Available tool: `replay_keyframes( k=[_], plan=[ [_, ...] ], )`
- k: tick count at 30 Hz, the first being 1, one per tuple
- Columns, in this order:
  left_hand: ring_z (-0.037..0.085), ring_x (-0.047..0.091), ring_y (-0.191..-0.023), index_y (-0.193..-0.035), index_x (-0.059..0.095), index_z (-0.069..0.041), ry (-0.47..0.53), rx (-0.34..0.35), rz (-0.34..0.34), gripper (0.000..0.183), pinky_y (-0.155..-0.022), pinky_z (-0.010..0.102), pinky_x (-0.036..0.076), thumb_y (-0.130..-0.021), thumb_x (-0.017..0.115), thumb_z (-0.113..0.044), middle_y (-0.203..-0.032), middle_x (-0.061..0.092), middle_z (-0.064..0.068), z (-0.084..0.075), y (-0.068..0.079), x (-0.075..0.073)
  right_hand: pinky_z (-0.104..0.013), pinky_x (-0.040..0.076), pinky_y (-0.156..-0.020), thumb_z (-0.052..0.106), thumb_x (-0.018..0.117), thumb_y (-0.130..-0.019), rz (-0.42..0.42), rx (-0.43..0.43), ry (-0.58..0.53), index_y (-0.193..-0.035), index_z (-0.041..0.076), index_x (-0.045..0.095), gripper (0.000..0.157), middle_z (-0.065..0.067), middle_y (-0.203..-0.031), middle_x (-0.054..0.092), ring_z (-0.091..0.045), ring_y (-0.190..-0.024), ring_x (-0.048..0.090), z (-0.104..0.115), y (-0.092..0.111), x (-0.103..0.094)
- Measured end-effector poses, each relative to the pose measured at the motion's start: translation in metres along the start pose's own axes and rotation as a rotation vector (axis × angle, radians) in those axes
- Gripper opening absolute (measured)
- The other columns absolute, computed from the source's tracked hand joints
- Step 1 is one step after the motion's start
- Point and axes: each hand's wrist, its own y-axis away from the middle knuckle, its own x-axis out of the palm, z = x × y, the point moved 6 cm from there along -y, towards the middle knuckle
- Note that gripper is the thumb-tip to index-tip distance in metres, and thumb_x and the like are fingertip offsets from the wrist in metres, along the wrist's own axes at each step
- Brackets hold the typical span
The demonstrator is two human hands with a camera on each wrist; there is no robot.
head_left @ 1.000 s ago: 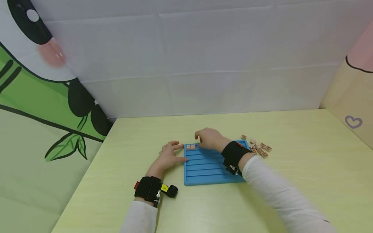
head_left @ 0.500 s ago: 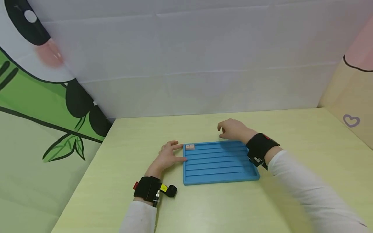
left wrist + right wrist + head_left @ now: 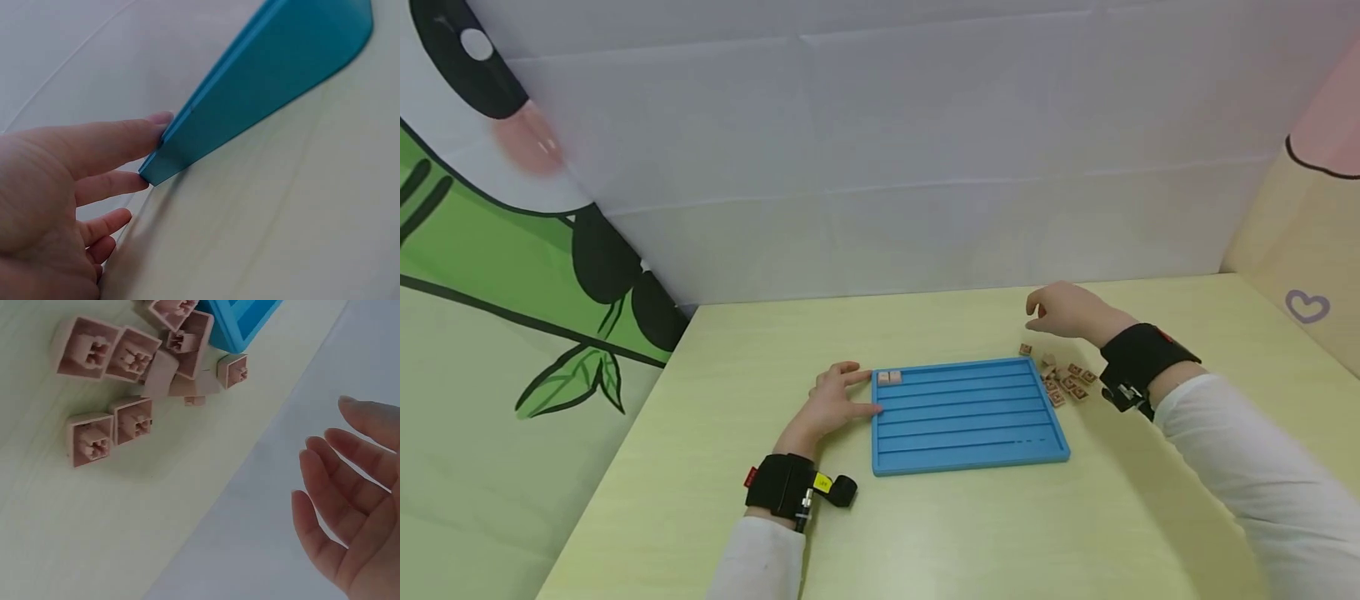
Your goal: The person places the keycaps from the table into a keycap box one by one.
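Note:
A blue ridged tray lies flat on the table. Two pale pink keycaps sit side by side in its top row at the left end. My left hand touches the tray's left edge, thumb and index finger spread along it; the left wrist view shows the fingertips at the blue side wall. Over the table behind the tray's right corner hovers my right hand, fingers loosely bent around nothing. Below it lies a loose pile of keycaps; several show their hollow undersides, like this keycap.
One keycap lies apart from the pile, behind the tray's right corner. A white cloth backdrop rises behind the table's far edge. A printed panel stands at the left and a beige one at the right.
My right hand has moved from over the tray's top row rightward and back to above the keycap pile, uncovering the tray and pile. The left hand has stayed at the tray's edge.

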Motion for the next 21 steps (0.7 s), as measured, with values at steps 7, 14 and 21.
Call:
replay_keyframes(
  k=[7,14,21],
  plan=[
    [0.038,0.019,-0.136,-0.137,0.050,-0.007,0.008,0.012,0.008,0.071,-0.103,0.056,0.024,-0.075,0.077,-0.027,-0.149,0.029,0.012,-0.001,0.001,0.001,-0.042,0.047,-0.073,0.018,0.062,-0.087,0.026,0.026,-0.005,-0.105,-0.005,0.063,0.029,-0.016,-0.092,0.062,-0.027,-0.080,0.057,-0.025,0.016,0.009],
    [0.037,0.020,-0.137,-0.138,0.049,-0.007,-0.001,0.011,0.001,0.071,-0.103,0.054,0.027,-0.076,0.076,-0.028,-0.150,0.030,0.012,-0.002,0.001,-0.003,-0.038,0.048,-0.067,0.022,0.059,-0.089,0.220,0.086,-0.091,-0.106,-0.007,0.061,0.033,-0.019,-0.095,0.062,-0.025,-0.077,0.058,-0.052,0.029,0.020],
    [0.037,0.021,-0.137,-0.139,0.048,-0.008,-0.018,0.008,0.009,0.071,-0.103,0.055,0.027,-0.076,0.076,-0.028,-0.150,0.030,0.012,0.000,0.001,-0.003,-0.036,0.050,-0.069,0.028,0.057,-0.092,0.375,0.189,-0.240,-0.107,-0.005,0.059,0.036,-0.015,-0.093,0.060,-0.024,-0.081,0.057,-0.069,0.041,0.034]
  ],
)
